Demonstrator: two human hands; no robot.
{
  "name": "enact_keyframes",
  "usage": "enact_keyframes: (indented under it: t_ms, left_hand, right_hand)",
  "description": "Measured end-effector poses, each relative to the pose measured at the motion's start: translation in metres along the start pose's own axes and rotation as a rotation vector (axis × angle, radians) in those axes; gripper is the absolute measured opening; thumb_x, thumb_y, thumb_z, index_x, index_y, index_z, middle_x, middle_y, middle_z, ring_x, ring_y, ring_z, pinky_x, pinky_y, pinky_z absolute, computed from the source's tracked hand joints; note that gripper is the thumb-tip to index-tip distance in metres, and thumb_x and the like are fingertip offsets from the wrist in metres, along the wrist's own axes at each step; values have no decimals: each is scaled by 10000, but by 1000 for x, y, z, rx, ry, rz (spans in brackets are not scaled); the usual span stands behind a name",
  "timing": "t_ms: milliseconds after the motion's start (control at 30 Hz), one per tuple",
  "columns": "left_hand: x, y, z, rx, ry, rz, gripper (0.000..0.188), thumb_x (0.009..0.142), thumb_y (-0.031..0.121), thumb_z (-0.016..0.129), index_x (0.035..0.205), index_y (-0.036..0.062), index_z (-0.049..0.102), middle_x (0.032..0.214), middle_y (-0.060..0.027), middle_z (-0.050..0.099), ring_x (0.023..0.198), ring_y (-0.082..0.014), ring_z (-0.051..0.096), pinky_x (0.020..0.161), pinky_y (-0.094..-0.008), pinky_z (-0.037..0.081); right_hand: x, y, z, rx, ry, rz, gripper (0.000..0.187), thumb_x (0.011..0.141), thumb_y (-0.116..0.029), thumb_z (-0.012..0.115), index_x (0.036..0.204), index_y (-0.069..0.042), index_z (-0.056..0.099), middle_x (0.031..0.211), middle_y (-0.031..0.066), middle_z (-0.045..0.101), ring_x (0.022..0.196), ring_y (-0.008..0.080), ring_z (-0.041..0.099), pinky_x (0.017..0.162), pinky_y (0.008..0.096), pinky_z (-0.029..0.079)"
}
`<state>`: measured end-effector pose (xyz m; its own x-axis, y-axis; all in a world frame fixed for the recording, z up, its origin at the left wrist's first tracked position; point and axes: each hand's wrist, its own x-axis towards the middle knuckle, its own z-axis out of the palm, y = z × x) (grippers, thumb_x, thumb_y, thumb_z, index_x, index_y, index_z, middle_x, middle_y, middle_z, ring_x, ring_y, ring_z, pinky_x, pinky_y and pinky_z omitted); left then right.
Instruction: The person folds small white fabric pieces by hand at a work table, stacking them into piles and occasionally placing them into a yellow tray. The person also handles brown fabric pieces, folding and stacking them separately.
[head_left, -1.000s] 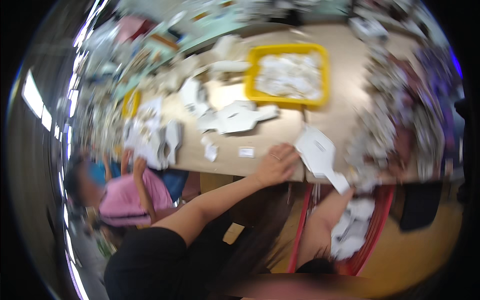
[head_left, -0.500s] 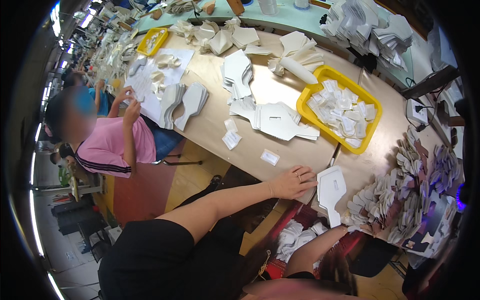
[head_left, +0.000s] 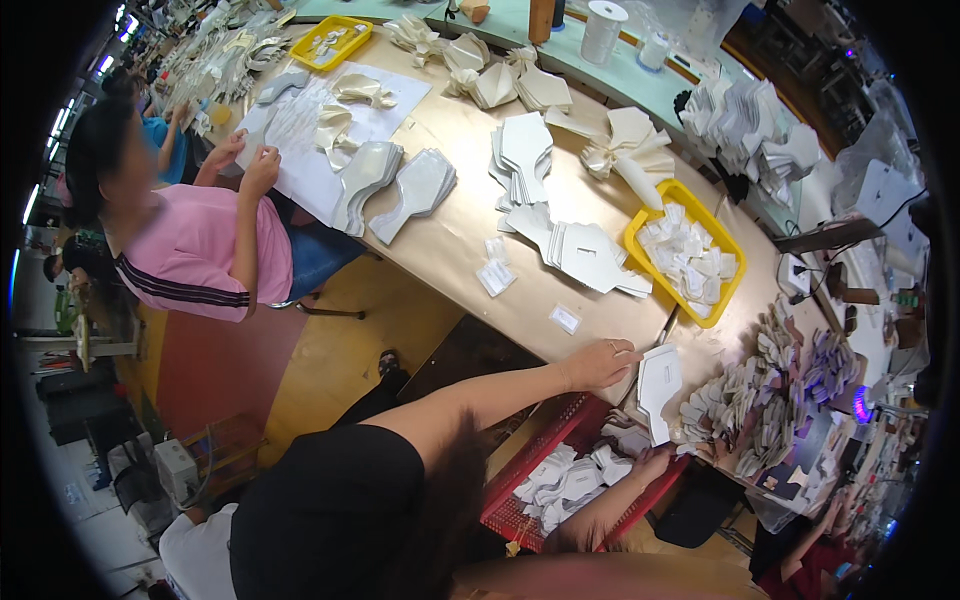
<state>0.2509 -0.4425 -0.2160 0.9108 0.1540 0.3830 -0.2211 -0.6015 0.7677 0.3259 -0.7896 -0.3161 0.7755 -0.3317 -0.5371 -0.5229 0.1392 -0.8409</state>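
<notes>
A white paddle-shaped piece [head_left: 658,385] with a small slot, perhaps several stacked, lies at the near edge of the table with its narrow end toward me. My left hand [head_left: 600,364], a ring on one finger, reaches across to its upper left corner, fingers stretched out and at or just beside that edge. Below the narrow end is my right hand [head_left: 652,466], fingers partly curled; what they hold, if anything, I cannot make out. Under the table edge, a red basket [head_left: 500,512] contains loose white pieces [head_left: 575,482].
Beyond my hands stand a yellow tray [head_left: 712,314] of small white labels and stacked white pieces [head_left: 590,255]. Loose labels [head_left: 564,319] lie nearer. Many grey-beige pieces [head_left: 730,400] crowd the right side. A co-worker in pink [head_left: 195,240] sits at the left, handling a piece.
The view has shifted, showing more of the red basket. My left fingers have drawn closer together beside the white piece. My right hand has moved slightly left below its narrow end.
</notes>
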Motion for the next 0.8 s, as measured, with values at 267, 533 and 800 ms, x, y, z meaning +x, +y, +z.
enact_keyframes:
  t_ms: [267, 533, 800]
  left_hand:
    - [-95, 59, -96, -133, 24, -39, 369, 871, 110, 552, 1234, 68, 503, 1135, -149, 549, 995, -332, 555, 875, -415, 440]
    - [-329, 66, -218, -115, -253, -375, 403, 880, 93, 517, 1280, 71, 475, 1097, -146, 554, 942, -344, 566, 837, -416, 456]
    - [-458, 80, -336, -48, -162, -828, 421, 889, 61, 518, 1303, 71, 448, 1026, -140, 552, 801, -253, 582, 742, -347, 478]
  right_hand:
    - [-138, -5, 3, -217, 376, -473, 318, 918, -142, 466, 1176, 33, 529, 1135, 164, 576, 971, 268, 600, 829, 379, 520]
    - [-270, -40, 131, -254, 225, -958, 229, 861, -15, 536, 1069, 71, 579, 1064, 155, 587, 960, 240, 577, 873, 323, 475]
    - [-381, -32, 261, -114, -197, -945, 179, 917, -33, 497, 1075, 33, 548, 1034, 104, 570, 919, 174, 581, 826, 284, 473]
